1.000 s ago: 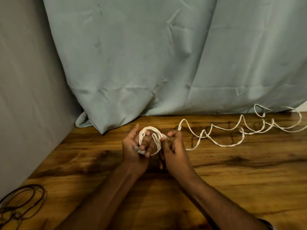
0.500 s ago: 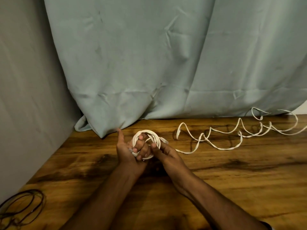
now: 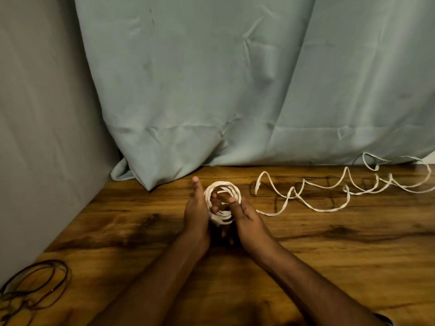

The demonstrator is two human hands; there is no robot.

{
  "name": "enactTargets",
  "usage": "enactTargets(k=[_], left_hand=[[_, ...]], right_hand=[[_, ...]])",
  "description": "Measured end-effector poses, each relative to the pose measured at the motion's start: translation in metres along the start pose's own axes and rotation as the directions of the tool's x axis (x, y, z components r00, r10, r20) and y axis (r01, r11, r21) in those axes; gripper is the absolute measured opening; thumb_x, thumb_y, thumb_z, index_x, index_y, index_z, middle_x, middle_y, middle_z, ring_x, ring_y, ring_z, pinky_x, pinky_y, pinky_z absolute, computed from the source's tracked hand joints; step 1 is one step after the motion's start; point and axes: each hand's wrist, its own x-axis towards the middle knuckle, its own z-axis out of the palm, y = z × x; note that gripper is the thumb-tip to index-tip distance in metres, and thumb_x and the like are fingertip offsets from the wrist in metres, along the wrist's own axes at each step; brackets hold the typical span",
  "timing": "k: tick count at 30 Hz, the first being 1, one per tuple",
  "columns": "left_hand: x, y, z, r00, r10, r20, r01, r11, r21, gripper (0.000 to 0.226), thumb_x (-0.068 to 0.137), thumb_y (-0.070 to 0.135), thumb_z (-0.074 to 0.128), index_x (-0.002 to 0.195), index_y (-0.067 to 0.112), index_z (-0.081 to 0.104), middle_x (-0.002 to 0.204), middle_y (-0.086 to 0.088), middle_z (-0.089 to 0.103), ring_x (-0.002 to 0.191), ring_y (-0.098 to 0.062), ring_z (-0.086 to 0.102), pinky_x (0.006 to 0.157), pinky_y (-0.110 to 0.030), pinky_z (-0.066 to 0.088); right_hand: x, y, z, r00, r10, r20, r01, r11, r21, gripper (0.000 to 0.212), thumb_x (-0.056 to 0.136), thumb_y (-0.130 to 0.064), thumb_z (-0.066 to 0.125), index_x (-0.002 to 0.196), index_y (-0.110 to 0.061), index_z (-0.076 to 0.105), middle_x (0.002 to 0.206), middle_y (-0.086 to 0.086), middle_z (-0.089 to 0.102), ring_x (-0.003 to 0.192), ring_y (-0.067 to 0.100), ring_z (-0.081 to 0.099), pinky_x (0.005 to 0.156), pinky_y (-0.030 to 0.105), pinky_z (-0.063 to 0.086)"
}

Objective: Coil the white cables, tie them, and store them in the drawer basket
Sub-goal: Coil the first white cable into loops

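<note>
Coiling under way, nothing tied or stored.

Nearest, our left hand [image 3: 196, 211] has its fingers through the coil [image 3: 222, 202], gripping it; our right hand [image 3: 246, 216] pinches its near side. Beyond, loose cable [image 3: 329, 196] trails across the worktop [image 3: 306, 255], its end cut off right. We see no drawer basket.

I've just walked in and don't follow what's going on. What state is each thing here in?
White cable coil: wound in loops, held between both hands.
Loose white cable: uncoiled, snaking across the wooden table.
Left hand: holding the coil.
Right hand: holding the coil.
Dark cable: loosely looped, untouched.
</note>
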Motion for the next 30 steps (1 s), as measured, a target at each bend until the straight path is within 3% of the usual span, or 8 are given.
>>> enactTargets(k=[4, 6, 9, 13, 15, 19, 23, 30], left_hand=[[-0.001, -0.002, -0.001, 0.946, 0.283, 0.156, -0.318, 0.902, 0.292, 0.060, 0.094, 0.063, 0.044, 0.082, 0.009, 0.068, 0.066, -0.004, 0.070, 0.062, -0.023, 0.069, 0.058, -0.032, 0.054], [0.004, -0.006, -0.008, 0.853, 0.458, 0.248, -0.521, 0.738, 0.429, 0.046, 0.092, 0.058, 0.052, 0.085, 0.015, 0.068, 0.074, -0.002, 0.073, 0.071, -0.019, 0.071, 0.068, -0.037, 0.056], [0.014, -0.010, -0.015, 0.758, 0.563, 0.329, -0.634, 0.519, 0.573, 0.033, 0.100, 0.044, 0.053, 0.097, 0.016, 0.069, 0.084, 0.003, 0.074, 0.079, -0.012, 0.069, 0.072, -0.034, 0.055], [0.018, -0.012, -0.016, 0.759, 0.536, 0.368, -0.609, 0.389, 0.691, 0.031, 0.104, 0.036, 0.046, 0.100, 0.011, 0.065, 0.088, 0.000, 0.069, 0.076, -0.011, 0.062, 0.065, -0.023, 0.042], [0.021, -0.013, -0.018, 0.764, 0.534, 0.362, -0.589, 0.348, 0.729, 0.036, 0.105, 0.036, 0.043, 0.102, 0.009, 0.066, 0.094, -0.007, 0.070, 0.083, -0.019, 0.063, 0.071, -0.030, 0.045], [0.025, -0.013, -0.020, 0.783, 0.519, 0.342, -0.563, 0.359, 0.744, 0.039, 0.106, 0.037, 0.040, 0.104, 0.009, 0.068, 0.098, -0.009, 0.071, 0.090, -0.024, 0.065, 0.076, -0.034, 0.048], [0.025, -0.011, -0.021, 0.806, 0.498, 0.319, -0.526, 0.357, 0.772, 0.041, 0.107, 0.033, 0.039, 0.100, 0.004, 0.068, 0.099, -0.015, 0.072, 0.093, -0.030, 0.065, 0.080, -0.040, 0.048], [0.007, -0.008, -0.040, 0.775, 0.531, 0.344, -0.546, 0.288, 0.787, 0.039, 0.107, 0.037, 0.035, 0.112, 0.010, 0.063, 0.101, -0.011, 0.072, 0.091, -0.026, 0.066, 0.078, -0.040, 0.051]], right_hand=[[0.001, -0.005, -0.010, 0.999, 0.037, -0.025, -0.035, 0.996, 0.086, 0.030, 0.112, -0.038, 0.039, 0.124, -0.018, 0.058, 0.079, 0.004, 0.074, 0.060, 0.021, 0.063, 0.048, 0.029, 0.044], [0.001, -0.008, -0.012, 0.999, 0.047, -0.019, -0.045, 0.992, 0.120, 0.030, 0.112, -0.036, 0.040, 0.121, -0.015, 0.058, 0.073, 0.001, 0.072, 0.058, 0.019, 0.061, 0.047, 0.029, 0.042], [0.002, -0.008, -0.011, 0.995, 0.087, -0.041, -0.078, 0.978, 0.192, 0.028, 0.113, -0.031, 0.041, 0.122, -0.010, 0.057, 0.065, -0.003, 0.069, 0.051, 0.017, 0.056, 0.045, 0.028, 0.036], [0.007, -0.002, -0.010, 0.987, 0.155, -0.042, -0.130, 0.925, 0.357, 0.025, 0.111, -0.022, 0.046, 0.118, -0.001, 0.057, 0.068, -0.002, 0.066, 0.045, 0.014, 0.051, 0.036, 0.021, 0.031], [0.008, -0.004, -0.010, 0.986, 0.165, 0.002, -0.152, 0.902, 0.404, 0.021, 0.110, -0.021, 0.048, 0.117, -0.004, 0.058, 0.072, -0.001, 0.064, 0.045, 0.012, 0.049, 0.037, 0.019, 0.031], [0.009, -0.008, -0.016, 0.976, 0.177, 0.123, -0.215, 0.856, 0.470, 0.020, 0.110, -0.025, 0.048, 0.102, -0.012, 0.061, 0.078, 0.001, 0.062, 0.054, 0.012, 0.054, 0.044, 0.017, 0.041], [0.009, -0.007, -0.020, 0.964, 0.159, 0.211, -0.250, 0.809, 0.532, 0.021, 0.109, -0.025, 0.049, 0.104, -0.009, 0.062, 0.081, 0.005, 0.062, 0.051, 0.012, 0.057, 0.045, 0.020, 0.048], [0.012, 0.001, -0.007, 0.972, 0.109, 0.208, -0.191, 0.883, 0.428, 0.024, 0.110, -0.027, 0.045, 0.094, -0.016, 0.057, 0.077, 0.001, 0.054, 0.054, 0.012, 0.044, 0.049, 0.022, 0.037]])
